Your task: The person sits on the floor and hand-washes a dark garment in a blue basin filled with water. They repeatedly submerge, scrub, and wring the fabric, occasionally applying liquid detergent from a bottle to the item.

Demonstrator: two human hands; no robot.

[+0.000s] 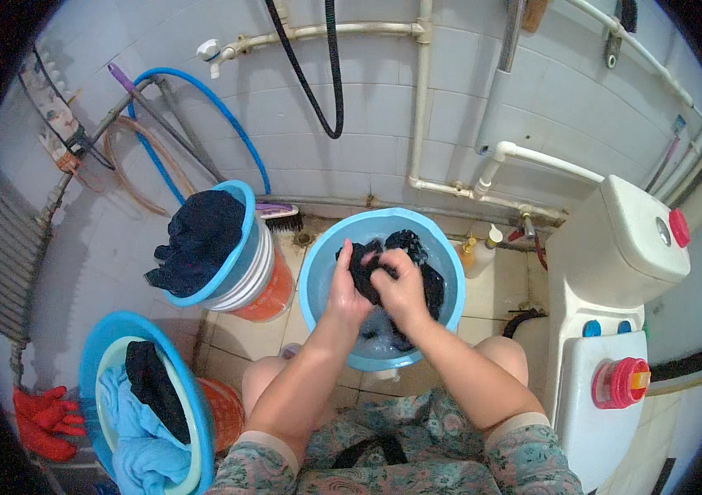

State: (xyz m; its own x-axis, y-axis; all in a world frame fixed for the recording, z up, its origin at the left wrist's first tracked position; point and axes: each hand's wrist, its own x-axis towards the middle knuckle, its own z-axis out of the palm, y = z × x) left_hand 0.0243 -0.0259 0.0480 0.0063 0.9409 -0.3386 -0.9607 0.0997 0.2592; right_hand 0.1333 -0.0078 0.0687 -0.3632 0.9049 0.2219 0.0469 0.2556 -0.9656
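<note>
Directly in front of me is a light-blue basin (305,285) of cloudy, sudsy water. Black cloth (433,289) lies wet in it, some of it bunched up between my hands; what kind of garment it is I cannot make out. My left hand (346,285) holds the bunch from its left side, fingers pointing up along it. Against the same bunch, my right hand (400,285) has its fingers curled and pressed into the cloth, slightly blurred. Both forearms reach over the basin's near rim.
Left of the basin, a bucket (264,264) bears a blue tub (245,202) of dark clothes (202,235). Nearer stands another blue tub (91,363) with a light-blue towel (140,450) and black cloth. Pump bottles (483,252), a brush (281,216) and a toilet (615,247) are around.
</note>
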